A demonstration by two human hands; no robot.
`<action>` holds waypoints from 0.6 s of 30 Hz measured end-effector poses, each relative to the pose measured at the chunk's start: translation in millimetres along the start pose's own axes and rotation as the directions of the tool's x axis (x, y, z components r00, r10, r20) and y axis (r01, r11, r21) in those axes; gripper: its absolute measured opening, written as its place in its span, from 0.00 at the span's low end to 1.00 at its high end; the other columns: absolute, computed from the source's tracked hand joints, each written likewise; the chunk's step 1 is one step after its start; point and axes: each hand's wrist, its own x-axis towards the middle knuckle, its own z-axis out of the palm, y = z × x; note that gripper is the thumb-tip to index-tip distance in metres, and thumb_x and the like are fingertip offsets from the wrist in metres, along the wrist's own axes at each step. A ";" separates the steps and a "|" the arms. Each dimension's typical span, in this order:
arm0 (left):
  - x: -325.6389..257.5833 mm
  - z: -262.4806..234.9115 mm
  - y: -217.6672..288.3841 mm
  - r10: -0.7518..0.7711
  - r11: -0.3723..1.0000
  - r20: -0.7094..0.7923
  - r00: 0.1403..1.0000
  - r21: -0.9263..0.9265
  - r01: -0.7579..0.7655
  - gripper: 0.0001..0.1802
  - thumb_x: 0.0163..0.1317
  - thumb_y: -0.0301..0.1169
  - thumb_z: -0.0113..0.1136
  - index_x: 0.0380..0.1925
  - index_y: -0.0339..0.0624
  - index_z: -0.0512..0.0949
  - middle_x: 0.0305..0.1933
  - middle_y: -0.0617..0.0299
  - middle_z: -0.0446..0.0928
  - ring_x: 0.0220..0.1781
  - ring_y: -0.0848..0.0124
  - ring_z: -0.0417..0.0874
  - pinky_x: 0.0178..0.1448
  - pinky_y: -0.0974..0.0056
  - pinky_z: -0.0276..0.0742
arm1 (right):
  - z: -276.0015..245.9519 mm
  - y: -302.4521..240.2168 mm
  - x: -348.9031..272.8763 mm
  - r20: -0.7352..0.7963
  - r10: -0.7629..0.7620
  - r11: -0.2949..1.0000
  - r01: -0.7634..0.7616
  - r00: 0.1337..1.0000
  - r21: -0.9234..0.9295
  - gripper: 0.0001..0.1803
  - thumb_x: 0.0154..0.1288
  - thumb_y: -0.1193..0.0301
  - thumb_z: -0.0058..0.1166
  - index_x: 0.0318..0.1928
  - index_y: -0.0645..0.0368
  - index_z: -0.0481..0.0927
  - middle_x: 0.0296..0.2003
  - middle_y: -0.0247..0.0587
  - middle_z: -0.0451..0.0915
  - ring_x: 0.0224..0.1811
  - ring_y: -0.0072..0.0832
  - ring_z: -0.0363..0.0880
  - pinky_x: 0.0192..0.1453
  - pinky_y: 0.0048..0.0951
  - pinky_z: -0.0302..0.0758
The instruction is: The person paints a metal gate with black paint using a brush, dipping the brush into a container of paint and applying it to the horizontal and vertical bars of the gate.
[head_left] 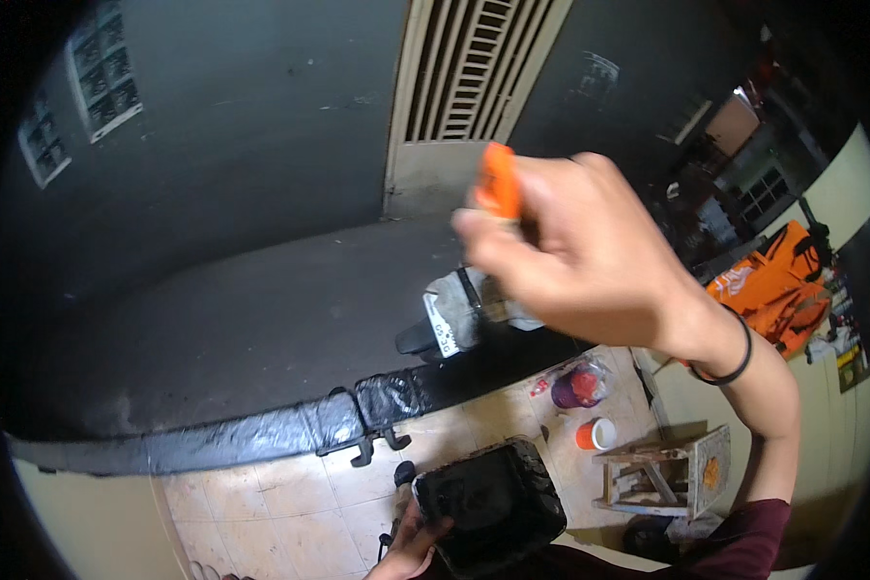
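Observation:
My right hand (590,251) is raised high in front of me with its fingers curled around a small bright orange object (499,182). Only part of that object sticks out of the fist, and its kind is hard to tell. A dark band circles the right wrist. Low in the view, my left hand (418,543) grips the left edge of a square black tray (498,503), its fingers over the rim. The inside of the tray looks dark and smeared.
A ledge with a glossy black stretch (261,435) crosses ahead. Beyond are a covered vehicle with a plate (445,324) and a slatted door (464,87). On the right: a wooden stool (655,474), an orange-and-white cup (597,434), a purple container (578,387), orange cloth (773,290).

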 end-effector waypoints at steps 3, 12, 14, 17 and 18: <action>20.0 0.8 -0.8 -0.086 0.994 0.063 0.994 0.075 0.081 0.36 0.67 0.33 0.62 0.72 0.37 0.61 0.68 0.50 0.71 0.70 0.57 0.74 0.73 0.50 0.71 | 14.7 1.0 16.8 0.125 0.278 0.856 -0.305 0.952 0.419 0.14 0.74 0.66 0.52 0.31 0.61 0.76 0.15 0.29 0.72 0.15 0.18 0.73 0.18 0.23 0.67; 55.2 12.0 2.5 -0.232 0.958 0.120 0.965 0.197 0.206 0.37 0.68 0.34 0.62 0.73 0.38 0.60 0.70 0.51 0.69 0.72 0.58 0.70 0.74 0.52 0.67 | -64.1 60.9 -25.6 -0.117 0.580 0.803 -0.540 0.806 0.254 0.16 0.76 0.63 0.49 0.33 0.60 0.79 0.17 0.32 0.78 0.12 0.16 0.72 0.16 0.19 0.67; 58.4 12.0 3.2 -0.240 0.954 0.115 0.964 0.212 0.213 0.37 0.68 0.34 0.62 0.73 0.38 0.59 0.70 0.52 0.69 0.72 0.59 0.69 0.75 0.53 0.66 | -56.6 61.3 -33.3 -0.010 0.615 0.750 -0.580 0.789 0.316 0.15 0.76 0.63 0.49 0.35 0.60 0.80 0.19 0.33 0.80 0.13 0.16 0.73 0.15 0.19 0.67; 61.6 10.1 1.2 -0.235 0.948 0.087 0.968 0.240 0.208 0.37 0.68 0.35 0.62 0.74 0.39 0.59 0.71 0.52 0.68 0.73 0.59 0.68 0.75 0.54 0.64 | -65.6 99.1 -59.9 0.113 0.702 0.658 -0.701 0.703 0.275 0.12 0.76 0.64 0.50 0.39 0.59 0.80 0.21 0.31 0.81 0.16 0.15 0.74 0.19 0.19 0.70; 64.3 10.7 0.8 -0.240 0.943 0.083 0.967 0.257 0.212 0.37 0.68 0.35 0.62 0.74 0.39 0.59 0.71 0.52 0.68 0.74 0.59 0.67 0.75 0.54 0.63 | -75.4 118.1 -76.4 -0.024 0.704 0.698 -0.686 0.709 0.204 0.13 0.75 0.64 0.50 0.37 0.59 0.79 0.21 0.32 0.81 0.16 0.17 0.74 0.19 0.22 0.69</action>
